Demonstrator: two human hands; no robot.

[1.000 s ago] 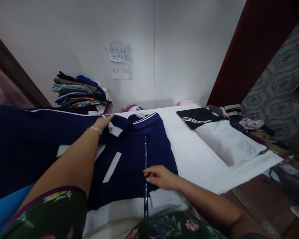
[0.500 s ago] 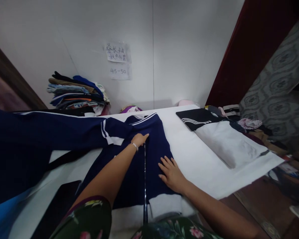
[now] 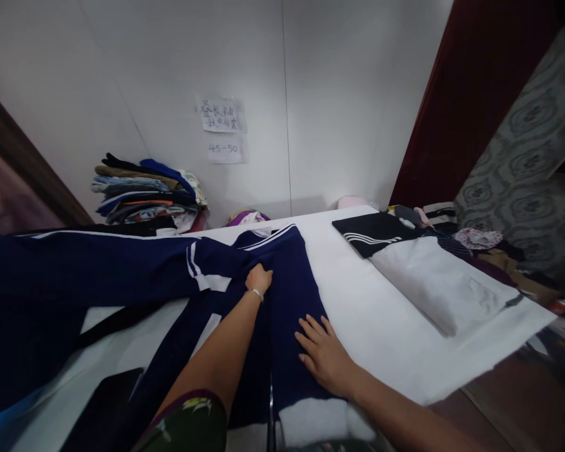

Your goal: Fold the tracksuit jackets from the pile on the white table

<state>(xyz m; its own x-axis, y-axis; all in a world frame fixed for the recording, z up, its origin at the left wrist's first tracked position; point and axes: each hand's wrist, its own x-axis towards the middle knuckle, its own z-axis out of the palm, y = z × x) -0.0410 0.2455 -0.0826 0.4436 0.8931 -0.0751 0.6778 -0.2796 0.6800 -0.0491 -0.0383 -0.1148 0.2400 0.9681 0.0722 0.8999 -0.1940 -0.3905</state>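
Note:
A navy zip jacket (image 3: pixel 289 301) with white stripes at its collar and a pale hem band lies spread on the white table. My left hand (image 3: pixel 258 279) is closed on the jacket's front below the collar, bunching the cloth by the zip opening. Flat on the right-hand front panel, close to the side edge, rests my right hand (image 3: pixel 324 353), fingers apart. The jacket's sleeve, with a white-striped cuff (image 3: pixel 207 274), is folded over the upper left of the body. My left forearm hides part of the left panel.
More navy clothing (image 3: pixel 89 270) spreads across the left, with a black flat item (image 3: pixel 101 408) below it. Folded garments stand in a stack (image 3: pixel 145 188) by the wall. To the right lie a black striped garment (image 3: pixel 374 232) and a grey one (image 3: pixel 428 282) on the white table (image 3: pixel 358 314).
My left hand has moved slightly down and left, its fingers curling tighter on the jacket. A white patch on the left panel now shows. My right hand stays on the right panel.

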